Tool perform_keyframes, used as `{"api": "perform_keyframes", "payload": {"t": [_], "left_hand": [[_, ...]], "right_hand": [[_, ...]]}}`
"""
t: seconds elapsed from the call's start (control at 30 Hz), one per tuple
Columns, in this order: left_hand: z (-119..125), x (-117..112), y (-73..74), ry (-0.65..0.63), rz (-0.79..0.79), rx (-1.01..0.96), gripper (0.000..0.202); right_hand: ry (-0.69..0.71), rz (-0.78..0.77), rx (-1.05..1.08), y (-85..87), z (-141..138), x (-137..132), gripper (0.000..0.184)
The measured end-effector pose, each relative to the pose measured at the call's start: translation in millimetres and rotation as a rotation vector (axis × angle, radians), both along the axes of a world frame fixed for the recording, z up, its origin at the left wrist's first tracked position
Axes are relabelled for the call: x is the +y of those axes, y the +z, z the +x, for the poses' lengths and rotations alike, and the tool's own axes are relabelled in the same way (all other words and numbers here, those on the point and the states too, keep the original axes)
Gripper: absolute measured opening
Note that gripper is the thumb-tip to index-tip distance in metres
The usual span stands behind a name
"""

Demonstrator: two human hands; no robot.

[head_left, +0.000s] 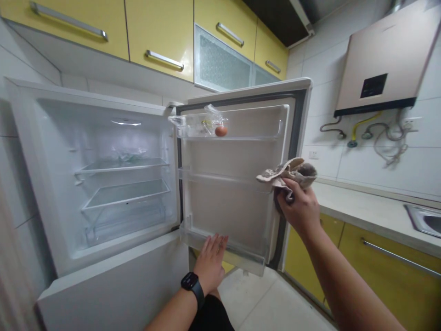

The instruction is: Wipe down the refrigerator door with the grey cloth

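My right hand [299,204] is closed around a crumpled, stained cloth [289,174], held at the free edge of the open fridge door [227,158]. My left hand [211,259], with a black watch on its wrist, has its fingers stretched out in front of the lowest door shelf [237,253]; whether it touches the shelf I cannot tell. In the top door shelf [255,131] sit an egg [221,131] and a clear plastic bag [203,123]. Inside the fridge [62,184], a clear bag [127,154] lies on the upper glass shelf [124,166].
Yellow wall cabinets [160,37] hang above the fridge. A water heater [386,59] with hoses is mounted on the right wall. Below it runs a countertop [361,211] with a metal sink [425,219]. Pale tiles [248,294] cover the floor.
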State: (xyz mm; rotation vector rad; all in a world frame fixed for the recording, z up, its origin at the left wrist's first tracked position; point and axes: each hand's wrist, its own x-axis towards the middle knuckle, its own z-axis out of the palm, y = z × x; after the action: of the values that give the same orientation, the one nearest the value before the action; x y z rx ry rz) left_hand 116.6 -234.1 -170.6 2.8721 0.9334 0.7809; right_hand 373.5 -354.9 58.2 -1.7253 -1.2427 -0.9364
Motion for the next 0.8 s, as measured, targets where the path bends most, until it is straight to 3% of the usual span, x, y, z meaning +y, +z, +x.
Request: {"api": "perform_keyframes", "payload": {"t": [0.2,0.27,0.33,0.4,0.47,0.57,0.67,0.73,0.8], "left_hand": [[4,7,11.5,-0.052,0.034,0.075,0.103],[1,10,11.9,-0.069,0.046,0.083,0.1],[-7,13,5.4,-0.065,0.066,0.051,0.097],[-19,15,-9.9,0.0,0.084,-0.022,0.096],[-34,17,-33.7,0.13,0.083,-0.119,0.093],[-61,18,-77.3,0.303,-0.002,-0.202,0.086],[-78,18,-111.7,0.377,-0.224,-0.152,0.085],[-77,16,-120.6,0.349,-0.474,-0.125,0.079],[-68,13,-116.4,0.275,-0.667,-0.138,0.075]], "right_hand": [[0.065,-0.346,0.225,-95.0,26,-12,0.038],[0.14,-0.355,0.328,-116.8,30,-14,0.036],[0.203,-0.29,0.407,-127.7,30,-14,0.036],[0.233,-0.237,0.41,-127.3,23,-12,0.037],[0.209,-0.281,0.34,-118.7,13,-8,0.037],[0.127,-0.577,0.17,-101.3,-3,8,0.035],[0.155,-0.951,0.15,-90.4,-13,38,0.035],[0.214,-1.1,0.213,-88.2,-15,65,0.035],[0.272,-1.199,0.259,-89.4,-16,94,0.032]]}}
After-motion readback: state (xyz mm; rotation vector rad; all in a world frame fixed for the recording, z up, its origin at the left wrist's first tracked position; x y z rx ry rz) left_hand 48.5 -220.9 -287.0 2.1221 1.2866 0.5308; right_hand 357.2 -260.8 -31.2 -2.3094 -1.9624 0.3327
